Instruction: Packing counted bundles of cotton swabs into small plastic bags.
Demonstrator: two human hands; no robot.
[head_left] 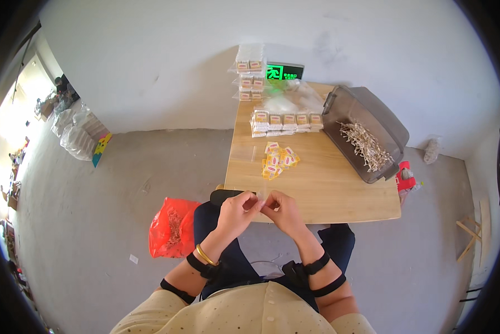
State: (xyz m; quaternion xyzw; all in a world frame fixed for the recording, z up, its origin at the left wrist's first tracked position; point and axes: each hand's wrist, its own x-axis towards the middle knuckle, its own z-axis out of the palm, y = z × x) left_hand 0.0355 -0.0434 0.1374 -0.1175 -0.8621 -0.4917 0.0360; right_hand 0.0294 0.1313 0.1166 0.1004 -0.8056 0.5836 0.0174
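Observation:
Over the near edge of the wooden table (pixel 339 203), my left hand (pixel 238 211) and my right hand (pixel 284 211) meet with fingertips pinched. Between them is a small clear plastic piece that looks like a little bag (pixel 261 195); the fingers partly cover it. Just beyond my hands lies a loose pile of small yellow and white cards (pixel 279 161). Left of that pile, a flat clear bag (pixel 242 153) rests on the tabletop.
Behind the cards stand rows of small packets (pixel 288 123), with taller stacks (pixel 250 83) at the back left. Clear plastic bags (pixel 294 97) lie by a lit green sign (pixel 284 72). A grey tub (pixel 339 106) holds thin sticks (pixel 366 146). A red bag (pixel 163 236) sits on the floor.

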